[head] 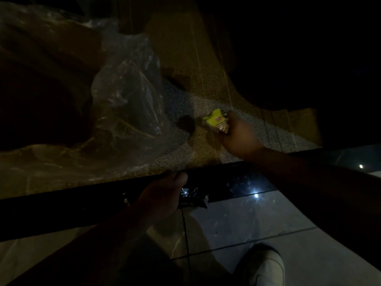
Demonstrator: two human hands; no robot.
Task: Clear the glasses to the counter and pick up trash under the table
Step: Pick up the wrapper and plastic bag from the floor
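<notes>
The scene is dark. My right hand (237,135) reaches out over a woven rug (191,100) and is closed around a crumpled yellow wrapper (216,120), held just above the rug. My left hand (162,195) grips a crumpled dark shiny wrapper (193,198) low in the view, beside a dark strip along the rug's near edge. A large clear plastic bag (127,96) lies crumpled on the rug to the left of the yellow wrapper. No glasses are in view.
A small dark lump (185,124) sits on the rug just left of the yellow wrapper. Glossy floor tiles (257,219) with light reflections fill the bottom right. My light shoe (266,265) stands on the tiles. Deep shadow covers the upper right.
</notes>
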